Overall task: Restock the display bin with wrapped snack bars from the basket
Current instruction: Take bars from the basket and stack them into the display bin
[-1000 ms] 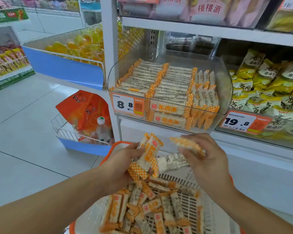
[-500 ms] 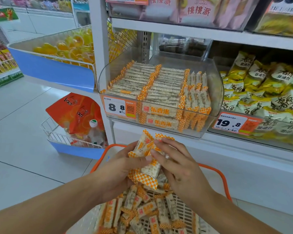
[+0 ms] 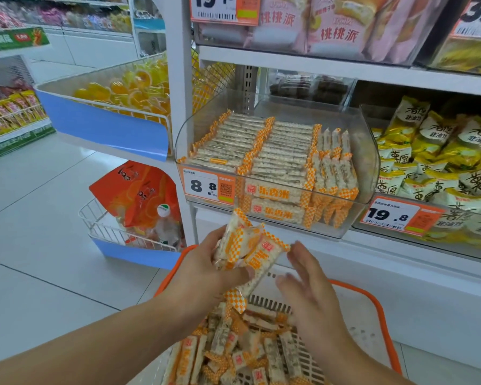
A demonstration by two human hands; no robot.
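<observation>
Gathering step: left hand (image 3: pixel 206 269) grips a bunch of orange-white wrapped snack bars (image 3: pixel 247 247) above the orange plastic basket (image 3: pixel 383 315), right hand (image 3: pixel 311 284) just beside w/ fingers spread, empty; next probably lift bunch into the clear plastic display bin (image 3: pixel 364 151) above.

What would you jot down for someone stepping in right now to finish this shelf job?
Left hand grips a bunch of snack bars above the basket. Right hand is open beside them, holding nothing. The display bin has two flat rows and some upright bars on its right, with space behind. Many bars remain in the basket. Left: place the bunch in the bin, then continue.
</observation>
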